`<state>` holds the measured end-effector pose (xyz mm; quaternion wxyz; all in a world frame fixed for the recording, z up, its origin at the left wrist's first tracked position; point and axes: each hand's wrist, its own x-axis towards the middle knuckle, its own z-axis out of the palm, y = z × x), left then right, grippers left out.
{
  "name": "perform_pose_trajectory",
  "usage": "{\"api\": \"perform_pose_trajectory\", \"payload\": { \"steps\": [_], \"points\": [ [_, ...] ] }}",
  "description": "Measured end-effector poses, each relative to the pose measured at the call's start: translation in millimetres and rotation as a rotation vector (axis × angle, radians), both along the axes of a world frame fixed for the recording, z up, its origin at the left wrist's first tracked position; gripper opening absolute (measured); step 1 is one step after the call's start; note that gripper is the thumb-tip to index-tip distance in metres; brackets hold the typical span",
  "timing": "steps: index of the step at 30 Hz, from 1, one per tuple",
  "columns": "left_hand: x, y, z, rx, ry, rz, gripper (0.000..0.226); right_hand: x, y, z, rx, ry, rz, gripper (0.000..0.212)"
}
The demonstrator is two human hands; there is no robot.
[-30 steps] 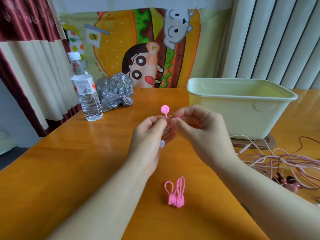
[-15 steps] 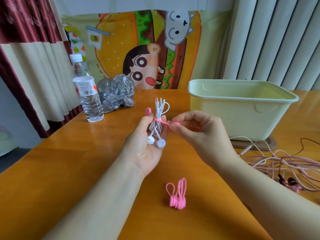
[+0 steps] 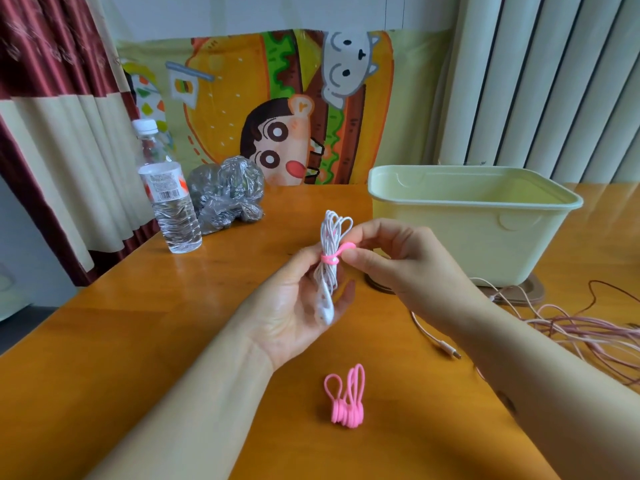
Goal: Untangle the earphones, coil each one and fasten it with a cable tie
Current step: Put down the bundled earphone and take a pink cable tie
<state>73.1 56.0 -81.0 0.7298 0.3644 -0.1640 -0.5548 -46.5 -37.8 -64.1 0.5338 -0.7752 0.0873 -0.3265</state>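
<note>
Head view: the coiled white earphone (image 3: 330,237) is held upright above the counter (image 3: 138,323) by the left hand (image 3: 298,306), grip closed round the bundle so the loops cannot spread. The pink cable tie (image 3: 329,259) (wrapped at mid-coil) is pinched by the right hand (image 3: 394,261) for tightening.

Bare left forearm (image 3: 180,403) and right forearm (image 3: 540,375), the right with a small dark mark (image 3: 506,400).
</note>
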Motion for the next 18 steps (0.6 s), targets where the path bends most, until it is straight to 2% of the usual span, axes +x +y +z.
{"api": "perform_pose_trajectory", "payload": {
  "steps": [2, 5, 8, 11, 16, 18],
  "points": [
    [-5, 4, 4, -0.009, -0.061, -0.025, 0.016, 0, 0, 1, 0.081, -0.005, 0.058, 0.019],
    [-7, 8, 6, -0.056, -0.084, -0.078, 0.017, -2, -3, 1, 0.161, 0.005, 0.161, 0.016],
    [-3, 11, 4, -0.129, -0.086, -0.13, 0.015, -2, -3, 2, 0.155, 0.018, 0.2, 0.018],
    [6, 11, -2, -0.221, -0.073, -0.242, 0.043, -4, -2, 6, 0.153, 0.035, 0.193, 0.02],
    [12, 12, -4, -0.184, -0.033, -0.372, 0.049, -9, 0, 18, -0.17, 0.11, 0.082, 0.008],
    [12, 12, -4, -0.186, -0.011, -0.445, 0.051, -11, 1, 21, -0.241, 0.15, 0.073, 0.005]
  ]
}}
